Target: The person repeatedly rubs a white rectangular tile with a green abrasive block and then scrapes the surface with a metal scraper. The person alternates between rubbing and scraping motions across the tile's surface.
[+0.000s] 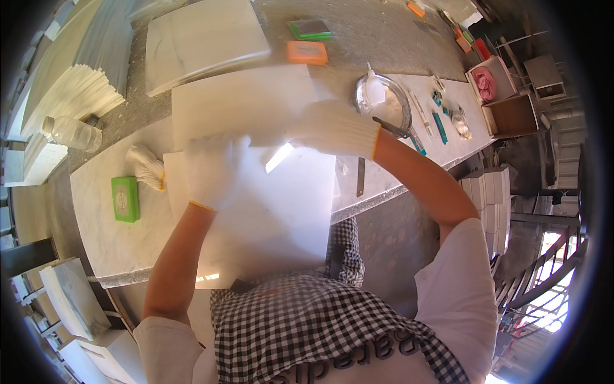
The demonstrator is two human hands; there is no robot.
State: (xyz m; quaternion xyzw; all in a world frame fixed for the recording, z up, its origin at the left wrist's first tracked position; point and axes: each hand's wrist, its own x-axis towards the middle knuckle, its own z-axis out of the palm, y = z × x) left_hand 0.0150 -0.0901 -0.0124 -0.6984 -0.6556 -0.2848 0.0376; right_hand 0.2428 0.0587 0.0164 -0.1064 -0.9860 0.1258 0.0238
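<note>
Both my hands wear white knitted gloves and are smeared by motion. My left hand (214,168) is over the left part of a smooth white stone slab (284,221), which lies at the table's near edge. My right hand (339,131) reaches in from the right, across the slab's far edge. The blur hides the fingers of both hands and whether they hold anything. A bright patch of light shines on the slab between them. Just beyond lies another pale slab (236,96).
Left of the slab lie a loose white glove (148,168) and a green block (125,199); a clear bottle (73,133) stands farther left. On the right are a metal bowl (401,105), a steel ruler (361,176) and a teal tool (440,127). An orange block (307,52) lies at the back.
</note>
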